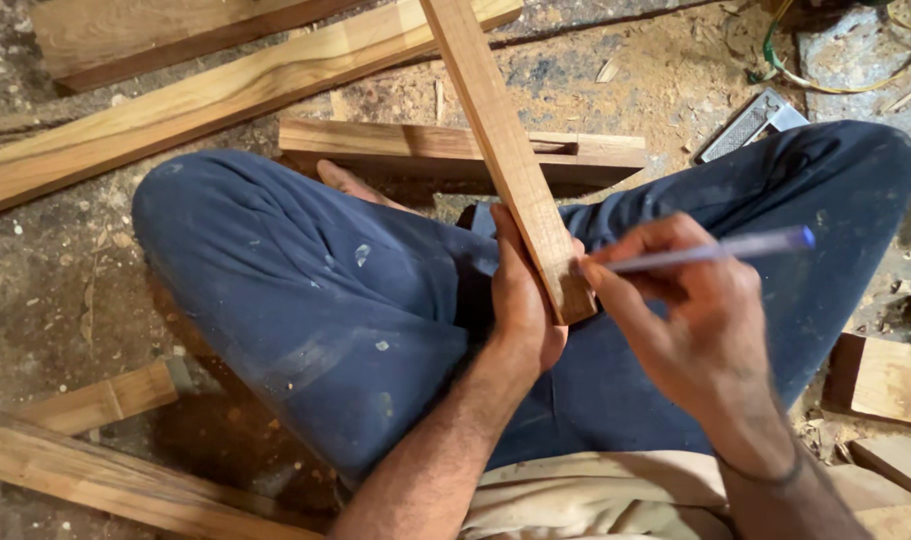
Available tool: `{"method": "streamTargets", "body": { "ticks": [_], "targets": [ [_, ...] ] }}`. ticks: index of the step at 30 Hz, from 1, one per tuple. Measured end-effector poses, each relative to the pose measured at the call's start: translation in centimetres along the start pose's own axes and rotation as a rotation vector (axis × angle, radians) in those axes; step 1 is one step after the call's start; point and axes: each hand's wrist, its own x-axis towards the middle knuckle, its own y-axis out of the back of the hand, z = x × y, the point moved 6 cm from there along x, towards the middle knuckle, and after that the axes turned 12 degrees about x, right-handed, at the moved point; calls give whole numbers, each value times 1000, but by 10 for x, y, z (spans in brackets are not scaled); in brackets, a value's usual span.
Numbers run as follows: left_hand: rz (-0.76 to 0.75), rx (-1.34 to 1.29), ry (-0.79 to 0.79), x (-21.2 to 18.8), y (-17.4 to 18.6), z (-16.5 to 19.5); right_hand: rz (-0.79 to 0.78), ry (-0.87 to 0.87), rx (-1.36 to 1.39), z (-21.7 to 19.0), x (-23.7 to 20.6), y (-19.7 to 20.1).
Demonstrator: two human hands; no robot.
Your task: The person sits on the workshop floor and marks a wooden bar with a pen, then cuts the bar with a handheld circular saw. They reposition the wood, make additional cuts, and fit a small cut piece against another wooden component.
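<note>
A long narrow wooden strip [496, 130] runs from the top of the view down to my lap, its near end resting between my hands. My left hand [524, 300] grips that near end from the left side. My right hand [691, 320] holds a thin blue pen [721, 250], with the tip touching the strip's right edge close to its end. I sit cross-legged in dark blue trousers [306, 290] on a sawdust-covered floor.
Planks lie around me: a long board [206, 95] at the upper left, a flat piece [416, 150] behind my knees, strips [96, 400] at the lower left, blocks [881, 380] at the right. A metal square [751, 122] and a yellow-green cord [836, 80] lie at the upper right.
</note>
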Motion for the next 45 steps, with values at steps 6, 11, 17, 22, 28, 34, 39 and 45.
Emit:
{"method": "streamTargets", "body": {
  "ticks": [6, 11, 17, 22, 28, 34, 39, 45],
  "targets": [
    [-64, -7, -79, 3, -2, 0, -2, -47, 197, 8, -26, 6],
    [6, 10, 54, -2, -1, -4, -29, 18, 38, 3, 8, -1],
    [-98, 7, -47, -2, -6, 4, -95, -187, -72, 3, -29, 10],
    [-87, -26, 95, -1, -5, -9, -77, -401, 124, 39, -60, 37],
    [-180, -13, 12, -3, -7, 1, 125, -170, -14, 20, -36, 85],
    [-308, -210, 59, -15, -21, -14, 146, 267, 155, -40, 3, 69],
    [-248, 120, 41, -32, -36, -58, -31, -209, 551, -7, 56, 22],
    [-245, 1017, 135, -48, -53, -35, -162, -725, 763, 53, 70, 23]
  ]
}}
